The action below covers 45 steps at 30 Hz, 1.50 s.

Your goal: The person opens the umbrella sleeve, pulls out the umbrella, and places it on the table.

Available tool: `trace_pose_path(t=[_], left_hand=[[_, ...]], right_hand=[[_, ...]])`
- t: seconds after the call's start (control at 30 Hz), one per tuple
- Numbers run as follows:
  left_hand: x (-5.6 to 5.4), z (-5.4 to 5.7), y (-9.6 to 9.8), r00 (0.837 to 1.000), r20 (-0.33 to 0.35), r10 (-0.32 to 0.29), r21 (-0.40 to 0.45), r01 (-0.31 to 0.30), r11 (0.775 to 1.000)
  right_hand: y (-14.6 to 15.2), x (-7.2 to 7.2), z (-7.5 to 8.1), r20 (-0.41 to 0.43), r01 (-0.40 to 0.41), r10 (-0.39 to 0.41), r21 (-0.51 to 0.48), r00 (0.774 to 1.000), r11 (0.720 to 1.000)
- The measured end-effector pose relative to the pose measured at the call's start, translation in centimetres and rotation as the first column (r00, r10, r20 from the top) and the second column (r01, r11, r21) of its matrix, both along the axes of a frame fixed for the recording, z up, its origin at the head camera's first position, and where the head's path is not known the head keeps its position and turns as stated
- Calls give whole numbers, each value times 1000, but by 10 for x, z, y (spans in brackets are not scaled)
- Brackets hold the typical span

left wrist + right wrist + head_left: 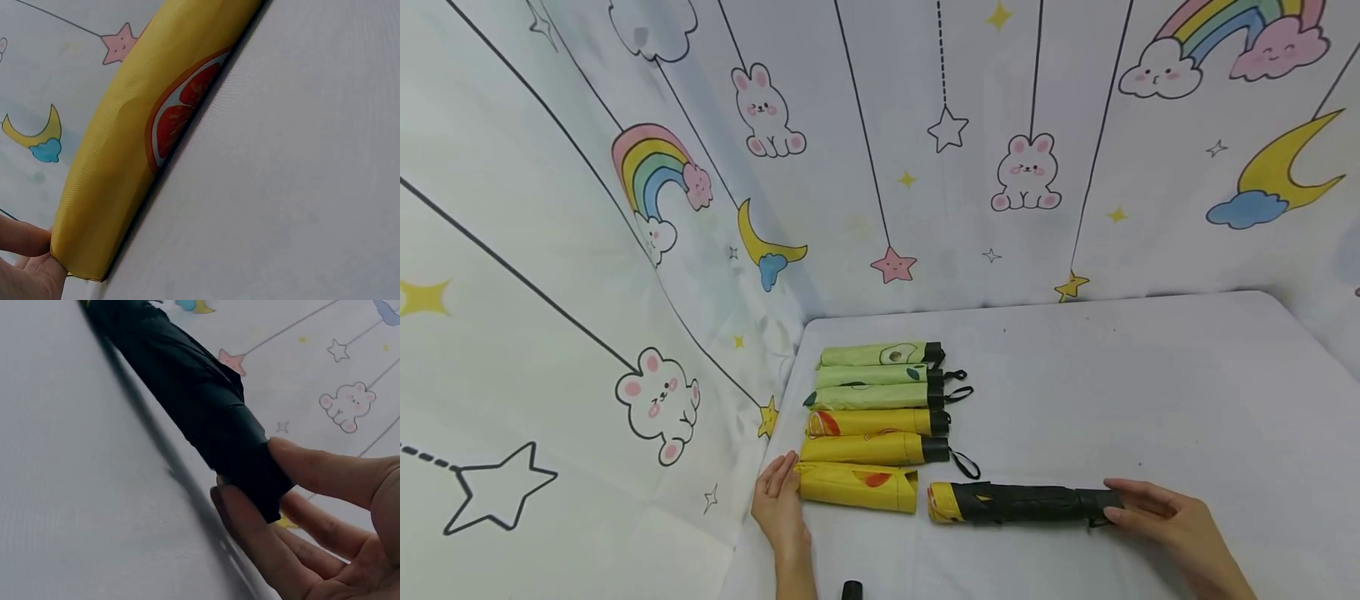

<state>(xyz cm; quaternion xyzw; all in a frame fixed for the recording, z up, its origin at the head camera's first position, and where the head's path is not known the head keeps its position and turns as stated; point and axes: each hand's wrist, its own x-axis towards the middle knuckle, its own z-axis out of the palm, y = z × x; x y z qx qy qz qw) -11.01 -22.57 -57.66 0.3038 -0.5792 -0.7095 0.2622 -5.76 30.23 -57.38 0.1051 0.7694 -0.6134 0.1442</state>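
A yellow umbrella sleeve (859, 488) with a printed citrus slice lies at the front of a row; its other side fills much of the left wrist view. My left hand (781, 502) pinches the sleeve's left end between thumb and fingers. To the right, a folded umbrella (1022, 503), mostly black with a yellow tip, lies in line with the sleeve. A small gap separates that tip from the sleeve's right end. My right hand (1172, 529) grips the umbrella's black handle end, thumb on one side and fingers on the other, clearest in the right wrist view (312, 531).
Behind the sleeve, two yellow sleeved umbrellas (861, 449) and several green ones (868, 396) lie side by side, black handles to the right. A black object (852, 590) shows at the bottom edge. Patterned cloth (850, 167) rises behind and left of the white table (1075, 392).
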Motion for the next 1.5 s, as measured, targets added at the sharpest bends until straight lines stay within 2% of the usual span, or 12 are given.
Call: trace_pose_path(t=[0.2,0.47,0.8,0.97,1.1,1.27,1.5], left_hand=[[1,-1,1,1000,-5,-10,-11,10,1000],[1,-1,2,1000,20,-3,-38,3,999],[0,2,3,999,36,-9,-46,11,999],[0,4,2,999,51,-8,-57,11,998],[-1,4,0,999,51,-12,-55,14,998],[-2,6,-3,999,48,-12,-56,14,998],[-4,9,-7,998,60,-27,-63,31,998]], right_hand=[[1,-2,-3,35,4,-8,104,999,995],[-3,-7,7,28,-32,26,255,999,966],[-8,-8,9,-56,-51,84,438,995,897],[-9,-11,12,-72,-68,113,460,991,885],[-13,-12,16,-102,-46,108,480,989,876],[-18,-15,21,-159,-2,88,474,983,880],[-26,-21,30,-212,15,94,462,973,887]])
